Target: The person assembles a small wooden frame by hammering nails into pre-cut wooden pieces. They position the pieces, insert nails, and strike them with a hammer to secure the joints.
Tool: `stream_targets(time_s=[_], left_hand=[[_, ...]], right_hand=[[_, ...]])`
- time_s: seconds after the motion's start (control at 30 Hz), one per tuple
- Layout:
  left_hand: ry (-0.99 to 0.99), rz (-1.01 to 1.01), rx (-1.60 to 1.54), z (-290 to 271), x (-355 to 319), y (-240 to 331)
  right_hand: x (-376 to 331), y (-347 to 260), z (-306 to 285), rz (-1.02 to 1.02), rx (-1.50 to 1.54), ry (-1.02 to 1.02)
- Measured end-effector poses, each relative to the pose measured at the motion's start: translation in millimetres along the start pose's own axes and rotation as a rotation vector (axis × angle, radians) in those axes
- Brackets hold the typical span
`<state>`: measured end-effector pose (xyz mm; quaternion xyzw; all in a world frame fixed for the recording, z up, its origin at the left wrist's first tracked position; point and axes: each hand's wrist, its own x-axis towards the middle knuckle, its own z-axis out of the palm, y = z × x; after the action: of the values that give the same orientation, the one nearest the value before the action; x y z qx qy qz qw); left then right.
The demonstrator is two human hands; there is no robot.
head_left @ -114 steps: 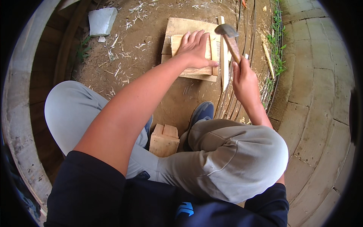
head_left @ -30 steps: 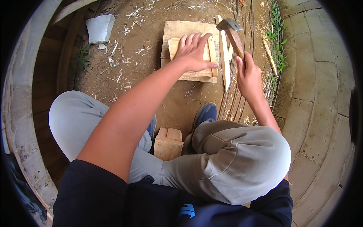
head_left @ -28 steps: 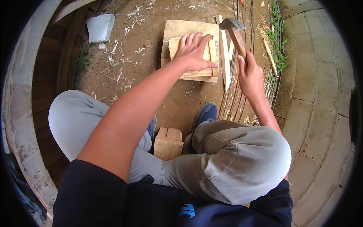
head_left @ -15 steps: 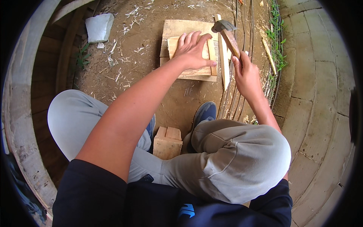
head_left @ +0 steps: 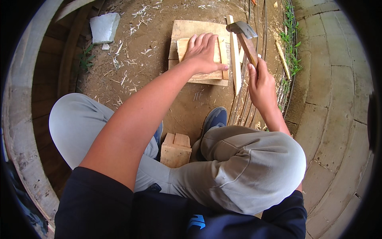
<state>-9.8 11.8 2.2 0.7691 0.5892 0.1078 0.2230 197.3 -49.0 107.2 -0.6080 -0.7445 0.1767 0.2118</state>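
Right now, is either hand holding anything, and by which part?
The right hand holds a hammer by the lower part of its wooden handle. The left hand lies spread on a small board, not visibly gripping it.

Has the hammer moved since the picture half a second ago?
Yes: the hammer, held in the right hand, has shifted slightly rightward, judged against the long pale wood strip on the ground.
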Motion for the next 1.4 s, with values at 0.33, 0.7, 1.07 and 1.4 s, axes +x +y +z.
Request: stream_targets(time_s=[0.33,0.7,1.07,1.4], left_hand=[[0.026,0.027,-0.014,-2,1,-1],[-0.01,0.017,-0.021,-5,-1,3],[-0.024,-0.003,-0.04,-7,-1,5],[0.029,-0.009,-0.045,-3,-3,3]], right_hand=[[9,-12,-8,0.022,0.038,0.018],[34,-6,-9,0.132,-0.023,-0.051],[26,0,-7,0.155,-0.044,-0.151],[13,-2,-7,0.027,-0.057,-0.1]])
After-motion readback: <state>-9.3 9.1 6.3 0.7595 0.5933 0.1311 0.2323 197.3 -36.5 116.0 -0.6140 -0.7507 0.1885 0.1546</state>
